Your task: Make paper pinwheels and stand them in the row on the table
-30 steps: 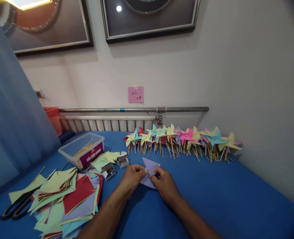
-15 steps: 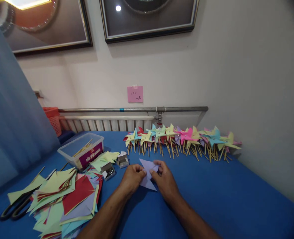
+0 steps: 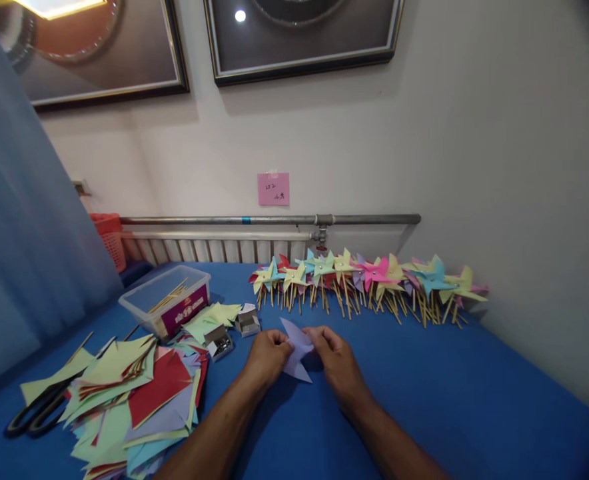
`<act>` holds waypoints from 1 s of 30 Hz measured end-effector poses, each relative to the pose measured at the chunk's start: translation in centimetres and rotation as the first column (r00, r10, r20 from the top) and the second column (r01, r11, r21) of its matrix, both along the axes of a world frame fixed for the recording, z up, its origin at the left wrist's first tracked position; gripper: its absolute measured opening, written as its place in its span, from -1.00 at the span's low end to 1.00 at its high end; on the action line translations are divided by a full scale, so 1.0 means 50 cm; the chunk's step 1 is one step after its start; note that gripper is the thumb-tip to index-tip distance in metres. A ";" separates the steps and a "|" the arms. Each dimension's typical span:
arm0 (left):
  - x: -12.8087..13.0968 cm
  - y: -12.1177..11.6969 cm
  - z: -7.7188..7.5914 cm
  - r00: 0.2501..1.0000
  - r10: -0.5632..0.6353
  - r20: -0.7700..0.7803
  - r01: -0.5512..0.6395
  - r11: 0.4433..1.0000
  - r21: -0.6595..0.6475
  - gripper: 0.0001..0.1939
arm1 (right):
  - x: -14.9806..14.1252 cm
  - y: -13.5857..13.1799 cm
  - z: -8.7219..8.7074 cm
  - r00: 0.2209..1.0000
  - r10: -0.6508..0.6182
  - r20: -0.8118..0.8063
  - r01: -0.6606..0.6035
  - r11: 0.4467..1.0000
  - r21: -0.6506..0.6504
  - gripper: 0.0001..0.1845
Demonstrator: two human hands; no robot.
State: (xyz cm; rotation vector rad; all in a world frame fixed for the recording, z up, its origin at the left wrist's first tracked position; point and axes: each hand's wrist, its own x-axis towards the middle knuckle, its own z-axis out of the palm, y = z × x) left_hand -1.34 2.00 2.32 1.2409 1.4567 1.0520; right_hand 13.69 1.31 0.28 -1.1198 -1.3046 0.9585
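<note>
A lavender paper pinwheel [image 3: 298, 348] with folded, pointed blades is held just above the blue table, between my two hands. On its left side, my left hand [image 3: 267, 360] pinches it near the middle with thumb and forefinger. My right hand [image 3: 338, 363] has its fingers closed at the pinwheel's right edge, gripping a blade there. No stick shows on this pinwheel. Left of my hands are two small open boxes; the nearer box [image 3: 218, 343] holds small metal pins, while the contents of the farther box [image 3: 248, 322] are hard to see.
Cut coloured paper sheets [image 3: 159, 387] lie piled at left, beside black-handled scissors [image 3: 37, 412]. Behind them stands a clear plastic tub [image 3: 139, 300] with wooden sticks. Finished pinwheels [image 3: 374, 272] on sticks line the back of the blue table [image 3: 474, 400], near a wall pipe [image 3: 274, 220].
My right hand has shifted slightly right and its thumb has come off the pinwheel's middle to the edge. My left hand keeps its pinch. The view has swung slightly.
</note>
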 end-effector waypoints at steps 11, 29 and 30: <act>-0.003 0.007 -0.024 0.999 -0.040 -0.020 0.041 0.998 0.054 -0.79 | -0.012 -0.019 0.012 0.980 0.016 0.196 -0.043 0.990 0.134 -0.79; 0.004 -0.005 -0.006 0.983 -0.080 0.162 0.082 0.997 -0.007 -0.74 | -0.019 0.004 -0.027 0.992 -0.026 -0.126 0.005 0.986 -0.164 -0.51; 0.004 -0.005 -0.006 0.982 -0.077 0.170 0.079 0.997 -0.005 -0.74 | -0.020 0.002 -0.025 0.992 -0.017 -0.127 -0.006 0.984 -0.176 -0.54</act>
